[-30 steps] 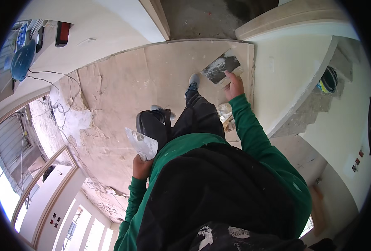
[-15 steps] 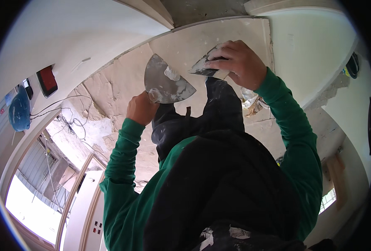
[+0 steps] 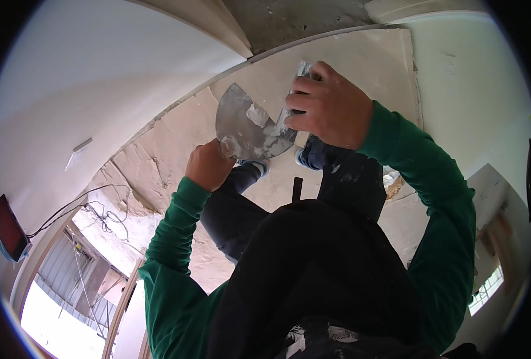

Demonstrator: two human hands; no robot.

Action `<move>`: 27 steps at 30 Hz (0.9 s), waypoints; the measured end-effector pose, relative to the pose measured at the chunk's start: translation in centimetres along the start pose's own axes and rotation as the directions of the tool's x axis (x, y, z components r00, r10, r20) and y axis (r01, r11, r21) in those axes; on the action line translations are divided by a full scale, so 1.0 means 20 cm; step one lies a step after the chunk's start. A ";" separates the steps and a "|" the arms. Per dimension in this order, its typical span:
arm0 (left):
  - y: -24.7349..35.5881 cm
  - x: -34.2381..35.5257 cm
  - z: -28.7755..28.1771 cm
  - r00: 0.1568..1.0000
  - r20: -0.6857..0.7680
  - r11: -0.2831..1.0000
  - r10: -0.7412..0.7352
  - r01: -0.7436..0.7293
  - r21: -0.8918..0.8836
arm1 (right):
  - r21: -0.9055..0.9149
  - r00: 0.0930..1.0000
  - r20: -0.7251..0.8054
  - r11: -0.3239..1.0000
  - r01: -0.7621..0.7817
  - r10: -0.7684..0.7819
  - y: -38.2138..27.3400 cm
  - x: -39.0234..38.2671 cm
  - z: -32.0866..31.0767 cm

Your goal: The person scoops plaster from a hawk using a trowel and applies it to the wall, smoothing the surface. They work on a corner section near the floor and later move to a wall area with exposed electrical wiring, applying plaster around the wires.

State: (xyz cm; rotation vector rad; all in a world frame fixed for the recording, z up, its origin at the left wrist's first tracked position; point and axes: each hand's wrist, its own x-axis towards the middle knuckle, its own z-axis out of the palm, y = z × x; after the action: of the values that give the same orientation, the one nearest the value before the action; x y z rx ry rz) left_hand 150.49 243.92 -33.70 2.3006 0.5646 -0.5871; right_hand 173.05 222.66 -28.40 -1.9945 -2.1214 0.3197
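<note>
My left hand (image 3: 210,166) is closed round the handle end of a wide, fan-shaped putty knife (image 3: 244,128). Its grey blade is smeared with white filler, and a lump of filler (image 3: 257,115) lies near its right edge. My right hand (image 3: 336,107) grips a flat metal trowel (image 3: 303,69) from above, fingers curled over it; most of its handle is hidden. The lower end of the trowel's grey, filler-streaked blade overlaps the right corner of the putty knife and appears to touch it.
Brown sheeting (image 3: 367,66), wrinkled at the left, covers the floor under my feet. White walls curve along both sides. Loose black cables (image 3: 107,218) lie by a doorway at the left, near a red-faced dark object (image 3: 8,227). Crumpled wrapping (image 3: 392,179) lies beside my right leg.
My right hand has turned the trowel more upright and brought its blade down against the putty knife. The putty knife has shifted slightly right and down. My shoes have come into view.
</note>
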 end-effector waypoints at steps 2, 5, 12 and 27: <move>-0.18 0.16 0.17 0.998 -0.054 1.000 0.009 -0.010 -0.025 | 0.140 1.000 0.018 0.990 -0.016 0.014 0.17 0.03 0.23; -0.45 0.39 0.40 0.993 -0.114 0.996 0.026 -0.035 -0.080 | 0.592 0.982 -0.067 0.799 -0.105 0.179 0.50 0.08 0.61; -0.70 0.69 0.43 0.980 0.091 0.960 0.176 -0.151 -0.236 | 0.777 0.869 -0.481 0.516 0.360 0.117 0.64 0.29 1.24; -0.46 0.71 0.32 0.841 -0.377 0.819 0.387 -0.502 -0.280 | 0.242 0.815 -0.549 0.968 -0.057 0.185 0.41 0.15 0.67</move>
State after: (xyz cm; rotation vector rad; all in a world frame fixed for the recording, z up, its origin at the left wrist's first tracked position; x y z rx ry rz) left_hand 155.24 248.76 -50.44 2.0599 0.2178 0.1080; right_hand 176.64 226.05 -43.66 -1.8066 -1.5187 -0.0364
